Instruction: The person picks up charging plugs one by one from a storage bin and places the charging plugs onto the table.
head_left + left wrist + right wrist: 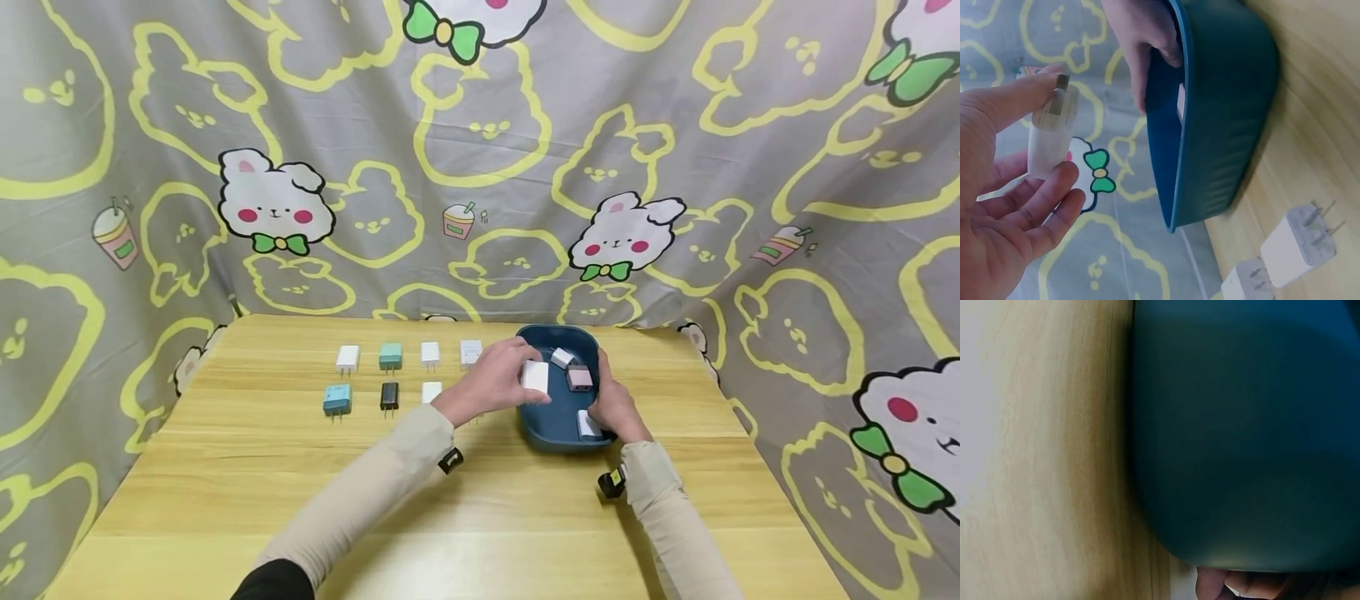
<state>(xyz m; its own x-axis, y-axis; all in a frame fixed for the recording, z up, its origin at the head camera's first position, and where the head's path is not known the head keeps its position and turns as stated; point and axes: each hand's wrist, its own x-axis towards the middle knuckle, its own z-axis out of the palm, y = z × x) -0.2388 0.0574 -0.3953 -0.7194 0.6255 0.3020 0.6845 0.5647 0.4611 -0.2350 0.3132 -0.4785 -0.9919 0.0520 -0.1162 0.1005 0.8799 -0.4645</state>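
Note:
My left hand (491,379) holds a white plug charger (536,377) between thumb and fingers, over the left side of a dark blue plastic basin (558,444). In the left wrist view, metal prongs show at the upper end of this charger (1050,140). My right hand (617,408) grips the basin's right rim, with some of the hand reaching over the inside. Inside the basin lie a small white charger (562,358), a pink charger (579,378) and another white charger (587,425), the last partly covered by my right hand.
Left of the basin, chargers stand in two rows on the wooden table (262,467): white ones (348,358), a green one (390,356), a blue one (337,399) and a black one (389,396). My left forearm hides part of the front row. A patterned curtain (360,275) hangs behind.

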